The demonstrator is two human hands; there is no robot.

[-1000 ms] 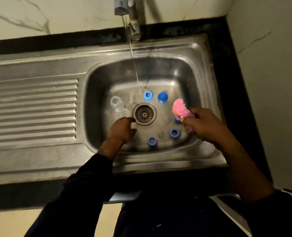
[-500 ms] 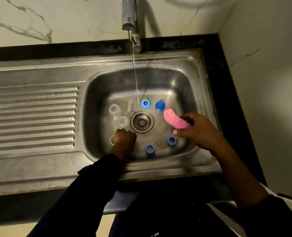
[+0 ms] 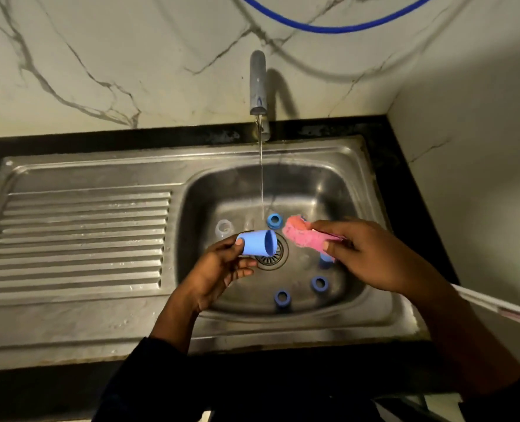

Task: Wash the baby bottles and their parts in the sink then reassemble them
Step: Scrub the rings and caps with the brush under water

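Left hand [image 3: 219, 269] fingers grip a blue cap [image 3: 257, 242] over the sink [image 3: 283, 153]; right hand [image 3: 371, 257] fingers pinch a pink sponge [image 3: 302, 234]

L hand [image 3: 219, 266], dark sleeve [image 3: 137, 376] on its forearm, reaches in from below & pinches a light-blue plastic cap [image 3: 254, 243] sideways betw. thumb & fingers. R hand [image 3: 368, 257], forearm bare, grips a pink scrubbing sponge [image 3: 301, 236] w/ curled fingers.
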